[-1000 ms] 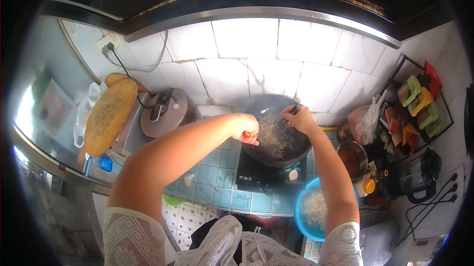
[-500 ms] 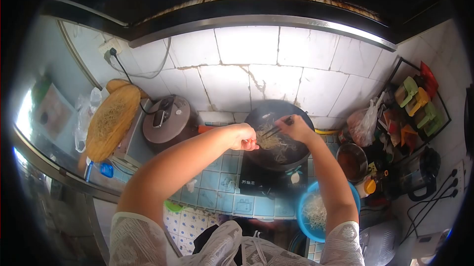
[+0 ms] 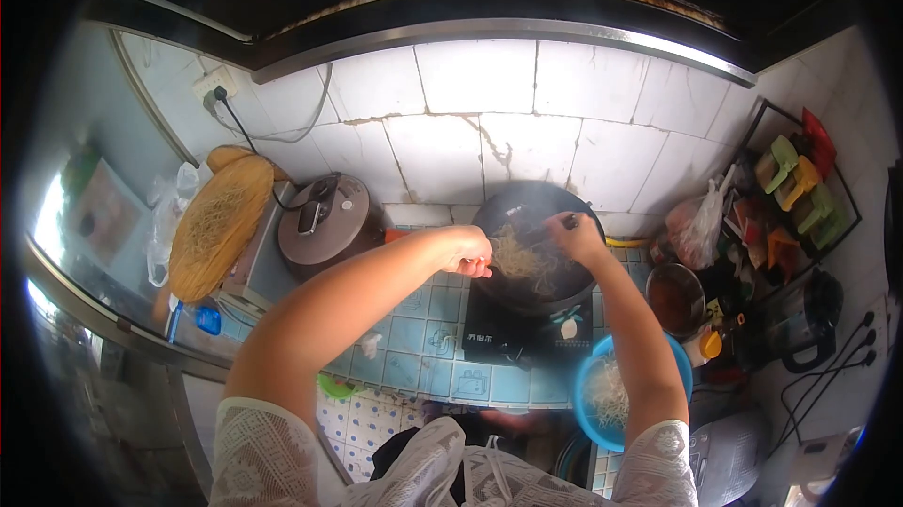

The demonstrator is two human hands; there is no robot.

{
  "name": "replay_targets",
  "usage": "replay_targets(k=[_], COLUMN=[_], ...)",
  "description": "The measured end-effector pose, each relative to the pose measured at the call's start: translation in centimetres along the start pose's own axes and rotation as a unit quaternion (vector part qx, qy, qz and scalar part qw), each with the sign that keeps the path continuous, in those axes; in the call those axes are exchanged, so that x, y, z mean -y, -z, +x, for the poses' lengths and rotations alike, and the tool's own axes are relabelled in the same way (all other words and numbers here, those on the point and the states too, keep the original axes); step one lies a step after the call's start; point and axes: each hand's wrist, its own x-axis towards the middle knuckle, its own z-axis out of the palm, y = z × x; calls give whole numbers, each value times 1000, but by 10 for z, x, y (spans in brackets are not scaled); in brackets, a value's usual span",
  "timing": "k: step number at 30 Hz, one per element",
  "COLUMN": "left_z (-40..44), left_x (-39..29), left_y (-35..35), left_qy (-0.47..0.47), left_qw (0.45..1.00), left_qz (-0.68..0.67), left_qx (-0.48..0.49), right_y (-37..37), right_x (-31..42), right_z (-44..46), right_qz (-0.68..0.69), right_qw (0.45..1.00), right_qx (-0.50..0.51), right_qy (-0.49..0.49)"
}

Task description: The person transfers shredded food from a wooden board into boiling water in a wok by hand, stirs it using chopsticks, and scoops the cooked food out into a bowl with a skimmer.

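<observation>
A dark wok [image 3: 508, 201] stands on a black induction cooker [image 3: 489, 342], with pale noodle-like strands [image 3: 513, 258] inside. My right hand [image 3: 576, 238] is over the right part of the wok, closed around dark chopsticks [image 3: 570, 221]; only their butt end shows clearly. At the wok's left rim, my left hand [image 3: 467, 251] is closed, its fingers curled. What it grips, if anything, is hidden. An orange handle-like piece [image 3: 395, 235] shows beyond my left forearm. Below my right forearm, a blue basin [image 3: 580, 404] holds more pale strands [image 3: 607, 392].
Left of the wok are a rice cooker [image 3: 329, 225] and a woven tray [image 3: 193, 272] bearing thin strands. A metal bowl [image 3: 675, 295], an orange-capped bottle [image 3: 707, 347] and a plastic bag [image 3: 691, 229] stand to the right. White tiled wall [image 3: 475, 74] rises behind.
My right hand has turned and shifted slightly, so the chopsticks' shafts no longer show over the strands. My left hand stays by the rim. The whole view has shifted slightly.
</observation>
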Motion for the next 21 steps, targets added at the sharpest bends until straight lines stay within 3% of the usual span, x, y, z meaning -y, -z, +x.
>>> replay_targets(k=[4,6,7,13,16,21], left_z=[0,-2,-3,0,-4,-4], left_x=[-2,-5,-7,-18,-14,7], left_y=[14,17,16,12,6,2], left_qy=[-43,-54,-52,-6,1,8], left_qw=[990,989,984,982,990,1000], left_qz=[131,136,166,187,137,9], left_qx=[-14,-23,-30,-3,10,26], right_y=[32,41,39,3,-14,0], right_x=[-5,-7,-9,-46,-36,-25], right_z=[-7,-17,-22,-5,-1,12], right_qz=[69,-77,-80,66,114,-69], right_qw=[997,996,996,985,988,988], right_qx=[-20,-8,-8,-111,-80,-116], right_qy=[-29,-41,-41,-115,-60,69])
